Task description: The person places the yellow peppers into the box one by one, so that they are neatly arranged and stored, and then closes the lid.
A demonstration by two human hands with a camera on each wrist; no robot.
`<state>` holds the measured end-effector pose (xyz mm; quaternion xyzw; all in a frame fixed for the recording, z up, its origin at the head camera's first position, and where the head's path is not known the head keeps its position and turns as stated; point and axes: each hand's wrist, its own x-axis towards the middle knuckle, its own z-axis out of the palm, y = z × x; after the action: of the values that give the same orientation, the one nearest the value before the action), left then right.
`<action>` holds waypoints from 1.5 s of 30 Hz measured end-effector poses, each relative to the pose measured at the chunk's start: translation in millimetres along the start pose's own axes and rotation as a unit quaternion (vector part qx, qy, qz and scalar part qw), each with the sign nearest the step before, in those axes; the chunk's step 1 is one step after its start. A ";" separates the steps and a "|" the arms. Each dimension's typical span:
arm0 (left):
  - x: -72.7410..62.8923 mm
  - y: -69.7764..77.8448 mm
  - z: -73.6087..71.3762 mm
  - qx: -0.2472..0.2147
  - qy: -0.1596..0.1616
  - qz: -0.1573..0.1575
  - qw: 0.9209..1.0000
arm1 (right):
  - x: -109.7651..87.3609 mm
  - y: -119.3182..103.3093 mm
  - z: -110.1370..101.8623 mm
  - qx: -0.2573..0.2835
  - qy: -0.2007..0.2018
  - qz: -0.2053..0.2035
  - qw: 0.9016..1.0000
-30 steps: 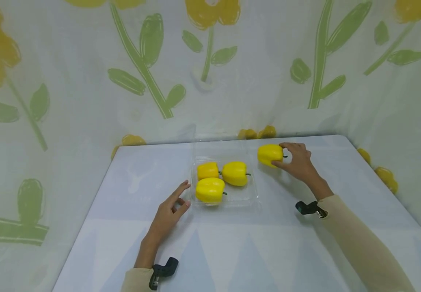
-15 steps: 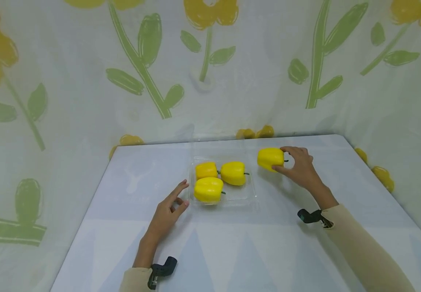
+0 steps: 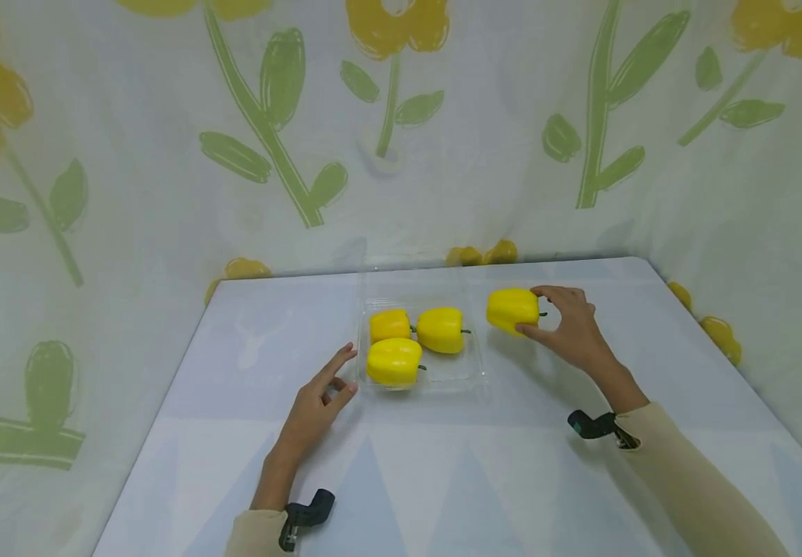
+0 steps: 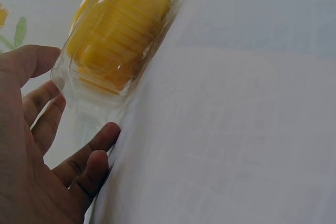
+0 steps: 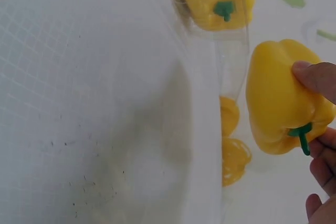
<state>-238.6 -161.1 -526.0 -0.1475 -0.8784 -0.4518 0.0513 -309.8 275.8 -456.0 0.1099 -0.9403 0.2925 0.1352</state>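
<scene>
My right hand point(image 3: 571, 325) grips a yellow bell pepper point(image 3: 511, 311) between thumb and fingers, raised above the table right of a clear plastic clamshell box point(image 3: 456, 377). Its green stem point(image 5: 300, 131) points back toward the palm. Inside the box lie three more yellow peppers: one at the near left point(image 3: 394, 361), one behind it point(image 3: 389, 326), one to the right point(image 3: 440, 330). The box's lid stands raised at the back. Beside the box's left wall is my left hand point(image 3: 315, 414), fingers extended; in the left wrist view a fingertip touches the box's corner.
The white table point(image 3: 401, 480) carries pale blue triangles and ends against a flower-printed curtain point(image 3: 477, 155) at the back. A black wrist camera point(image 3: 592, 425) sits on the right forearm, another wrist camera point(image 3: 308, 512) on the left.
My right hand has brought its bell pepper slightly nearer to me, still right of the box. The left hand keeps its place by the box, and the peppers inside have not moved.
</scene>
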 end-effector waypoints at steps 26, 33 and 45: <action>-1.0 -0.8 -0.1 0.004 0.000 0.004 1.000 | -20.6 -40.3 3.3 0.038 0.010 -0.073 0.997; -0.6 -0.5 -0.6 0.005 -0.003 0.003 1.000 | -24.0 -48.9 11.2 0.048 0.000 -0.080 0.996; -0.2 -0.4 -0.9 0.003 -0.005 0.000 1.000 | -28.4 -61.5 23.5 0.059 -0.028 -0.082 0.995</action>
<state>-238.6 -162.2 -525.9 -0.1501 -0.8800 -0.4481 0.0472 -270.1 216.3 -451.7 0.2024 -0.9128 0.3318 0.1252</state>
